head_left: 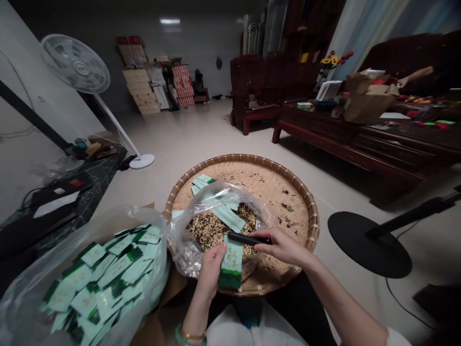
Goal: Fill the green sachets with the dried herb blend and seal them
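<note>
My left hand point(212, 265) grips a light green tea packet point(231, 262) by its side, fingers closed. The packet is upright, with gold characters and a dark green bottom band. In my right hand point(280, 244) is a black scoop point(247, 238), whose tip lies at the packet's top edge; I cannot tell if it is inside. Behind them an open clear plastic bag point(226, 188) holds loose dried tea point(203, 229), with several flat green packets point(230, 217) on top. The bag rests in a round woven bamboo tray point(314, 216) with scattered leaf bits.
On the left, a large plastic bag point(158, 269) is heaped with green packets point(108, 269). A white fan point(77, 67) stands beyond it. A black stand base point(367, 245) is at right. Behind is a wooden table point(324, 134), with another person's hand point(405, 81) beside a cardboard box point(369, 103).
</note>
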`<state>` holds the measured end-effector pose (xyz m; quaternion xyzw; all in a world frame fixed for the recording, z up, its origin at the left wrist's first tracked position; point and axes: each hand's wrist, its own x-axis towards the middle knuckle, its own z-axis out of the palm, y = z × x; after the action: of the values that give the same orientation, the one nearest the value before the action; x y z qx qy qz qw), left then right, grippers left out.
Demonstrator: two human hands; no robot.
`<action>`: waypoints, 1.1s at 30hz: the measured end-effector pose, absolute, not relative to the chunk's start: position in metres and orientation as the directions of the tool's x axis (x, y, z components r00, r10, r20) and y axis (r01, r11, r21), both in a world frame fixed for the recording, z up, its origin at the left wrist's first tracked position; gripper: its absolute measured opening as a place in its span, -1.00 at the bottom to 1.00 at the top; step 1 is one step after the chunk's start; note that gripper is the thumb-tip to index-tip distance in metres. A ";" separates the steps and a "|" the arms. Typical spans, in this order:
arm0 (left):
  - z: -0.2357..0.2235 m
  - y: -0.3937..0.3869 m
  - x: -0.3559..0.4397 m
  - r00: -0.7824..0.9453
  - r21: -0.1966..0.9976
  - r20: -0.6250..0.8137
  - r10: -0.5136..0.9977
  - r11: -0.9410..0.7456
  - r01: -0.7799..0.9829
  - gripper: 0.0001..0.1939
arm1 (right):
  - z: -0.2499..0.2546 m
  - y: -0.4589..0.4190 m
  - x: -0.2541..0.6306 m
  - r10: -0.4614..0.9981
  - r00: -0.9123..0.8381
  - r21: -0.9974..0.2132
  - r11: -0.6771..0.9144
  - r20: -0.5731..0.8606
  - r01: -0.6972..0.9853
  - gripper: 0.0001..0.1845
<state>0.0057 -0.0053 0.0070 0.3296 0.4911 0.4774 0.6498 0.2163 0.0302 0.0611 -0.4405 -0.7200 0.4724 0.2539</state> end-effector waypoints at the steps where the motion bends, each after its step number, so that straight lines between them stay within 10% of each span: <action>1: 0.007 -0.006 0.006 0.053 0.902 -0.316 0.947 0.317 -0.292 -0.58 | 0.060 0.030 0.217 0.874 -0.483 -0.904 0.159 -0.059 0.397 -0.69; 11: 0.012 -0.008 0.005 0.090 0.888 -0.411 0.907 0.421 -0.185 -0.55 | 0.045 0.041 0.226 0.884 -0.396 -0.930 -0.101 -0.247 0.354 -0.47; 21: 0.013 -0.005 0.007 0.133 0.887 -0.421 0.897 0.438 -0.147 -0.58 | 0.054 0.041 0.200 0.860 -0.496 -0.901 0.112 -0.123 0.418 -0.65; 33: 0.012 -0.005 0.004 0.124 0.888 -0.424 0.897 0.439 -0.137 -0.59 | 0.044 0.045 0.207 0.878 -0.447 -0.943 -0.015 -0.172 0.334 -0.52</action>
<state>0.0043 -0.0048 0.0125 0.3565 0.5332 0.3919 0.6595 0.2069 0.0452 0.0442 -0.4622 -0.6555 0.5419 0.2510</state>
